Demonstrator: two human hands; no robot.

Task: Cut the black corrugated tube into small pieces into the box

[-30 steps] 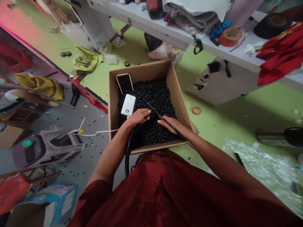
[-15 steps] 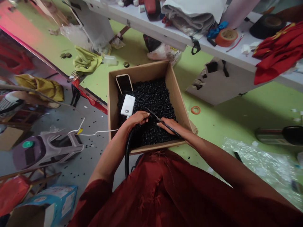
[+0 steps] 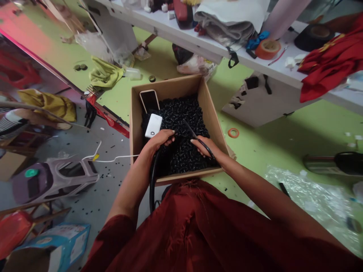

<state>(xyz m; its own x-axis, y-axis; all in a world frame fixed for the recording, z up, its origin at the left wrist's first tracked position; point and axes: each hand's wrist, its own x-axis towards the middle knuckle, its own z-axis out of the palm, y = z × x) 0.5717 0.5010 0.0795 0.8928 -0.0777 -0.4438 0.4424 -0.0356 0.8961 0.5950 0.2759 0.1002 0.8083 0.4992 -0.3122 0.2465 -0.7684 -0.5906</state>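
The person's left hand (image 3: 160,140) sits palm down at the near side of a cardboard box (image 3: 167,85), its fingers curled closed around the top of a black ribbed hose (image 3: 153,181). The hose runs down from that hand, over the box's near edge and out of the box.

The right hand (image 3: 204,148) is partly closed, and its fingers grip black scissors (image 3: 198,139). The scissors' long axis lies on a slant across the box, with the handle end low by the right hand and the thin tip pointing up and left, toward the box's far left corner. The tip hangs over a heap of small black pieces (image 3: 181,121) that fills the box, and both hands are just above or touching the heap. The scissors stand well apart from the hose, and I cannot tell whether the blades are open.

A phone (image 3: 149,101) leans against the far wall of the box, and a white power bank (image 3: 153,125) lies just beside it, near the left hand. A white cable (image 3: 113,159) runs from the box's left side across the floor.
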